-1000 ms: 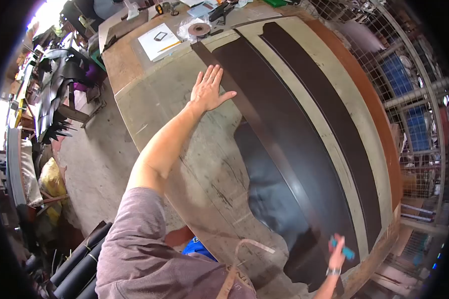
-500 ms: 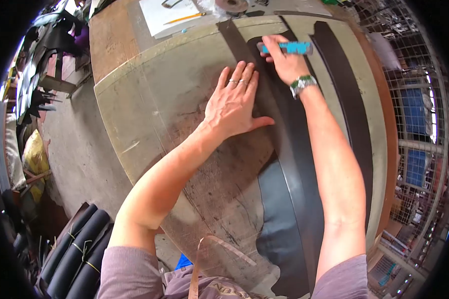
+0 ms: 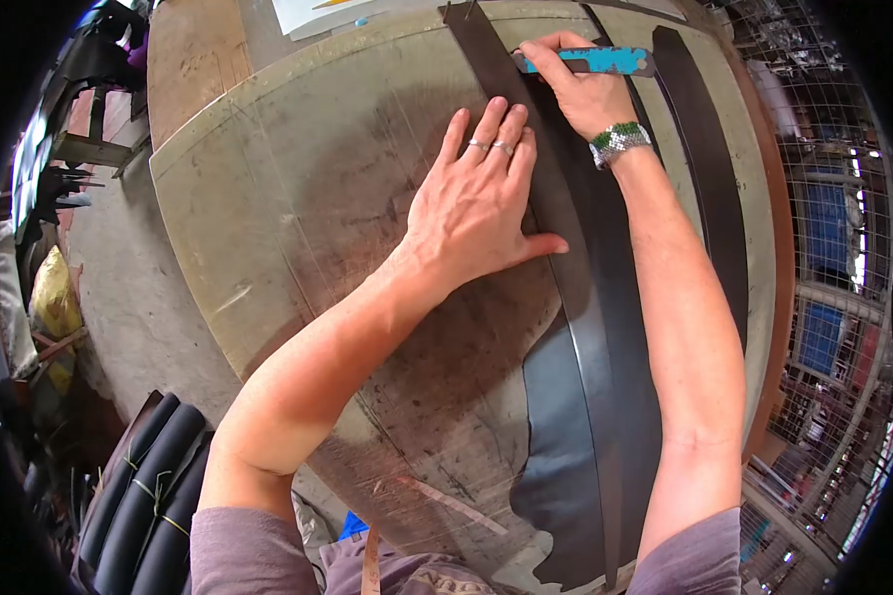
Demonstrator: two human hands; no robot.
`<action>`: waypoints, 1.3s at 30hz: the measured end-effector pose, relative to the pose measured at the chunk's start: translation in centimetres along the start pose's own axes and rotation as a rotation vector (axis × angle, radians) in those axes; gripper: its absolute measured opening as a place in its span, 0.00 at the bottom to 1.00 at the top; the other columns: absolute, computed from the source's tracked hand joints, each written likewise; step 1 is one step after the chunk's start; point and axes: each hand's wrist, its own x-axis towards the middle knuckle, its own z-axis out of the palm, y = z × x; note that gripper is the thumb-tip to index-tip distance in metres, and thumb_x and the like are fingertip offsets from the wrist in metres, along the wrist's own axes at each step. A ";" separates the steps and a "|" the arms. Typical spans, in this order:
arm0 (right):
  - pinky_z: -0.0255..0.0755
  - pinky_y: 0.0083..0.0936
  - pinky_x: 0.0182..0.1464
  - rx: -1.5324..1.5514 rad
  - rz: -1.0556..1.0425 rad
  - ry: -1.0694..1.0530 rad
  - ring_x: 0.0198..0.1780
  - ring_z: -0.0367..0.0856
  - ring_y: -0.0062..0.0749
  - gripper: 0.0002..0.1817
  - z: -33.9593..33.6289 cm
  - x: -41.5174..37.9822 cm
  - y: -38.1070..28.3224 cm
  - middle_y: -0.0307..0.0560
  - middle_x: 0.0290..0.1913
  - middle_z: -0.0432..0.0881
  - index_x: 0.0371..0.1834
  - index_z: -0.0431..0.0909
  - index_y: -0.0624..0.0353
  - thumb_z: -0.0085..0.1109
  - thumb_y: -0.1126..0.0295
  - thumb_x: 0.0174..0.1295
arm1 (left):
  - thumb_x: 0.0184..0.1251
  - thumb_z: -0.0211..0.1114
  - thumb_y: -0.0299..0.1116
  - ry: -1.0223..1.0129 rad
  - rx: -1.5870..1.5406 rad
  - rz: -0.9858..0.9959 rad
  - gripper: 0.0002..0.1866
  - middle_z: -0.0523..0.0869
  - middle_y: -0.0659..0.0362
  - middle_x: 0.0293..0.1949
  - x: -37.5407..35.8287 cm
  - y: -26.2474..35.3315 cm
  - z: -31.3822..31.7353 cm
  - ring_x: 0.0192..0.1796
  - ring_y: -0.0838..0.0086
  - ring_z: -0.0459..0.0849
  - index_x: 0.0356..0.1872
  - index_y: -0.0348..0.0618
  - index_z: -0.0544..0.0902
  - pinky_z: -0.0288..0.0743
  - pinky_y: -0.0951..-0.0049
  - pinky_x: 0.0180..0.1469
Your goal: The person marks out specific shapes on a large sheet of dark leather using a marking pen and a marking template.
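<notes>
Long dark strips and a wavy-edged black leather piece (image 3: 558, 426) lie on the worn table board (image 3: 298, 188). My left hand (image 3: 476, 203) lies flat with its fingers stretched up, its thumb and fingertips on a long dark straight strip (image 3: 488, 55) laid over the leather. My right hand (image 3: 580, 89) is closed round a blue cutter (image 3: 605, 61), held crosswise near the far end of the leather, its tip pointing left beside the strip. To the right lies a separate dark strip (image 3: 709, 159).
Rolled dark material (image 3: 149, 496) tied with string stands at the lower left. A wire mesh rack (image 3: 833, 258) runs along the right. Part of a white sheet (image 3: 318, 15) shows at the top. A measuring tape (image 3: 370, 565) hangs at my front.
The view has shifted, and the paper at the top is now mostly out of frame. My right hand with the cutter is nearer the top edge of the view. My left hand stays flat on the strip.
</notes>
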 end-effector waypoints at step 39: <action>0.79 0.41 0.50 -0.227 0.133 -0.092 0.42 0.87 0.49 0.11 -8.7 -22.5 -2.3 0.52 0.36 0.89 0.33 0.86 0.57 0.63 0.60 0.59 | 0.46 0.75 0.72 -0.292 -0.133 -0.188 0.71 0.50 0.30 0.81 -17.8 26.9 4.0 0.85 0.39 0.43 0.77 0.19 0.58 0.39 0.39 0.83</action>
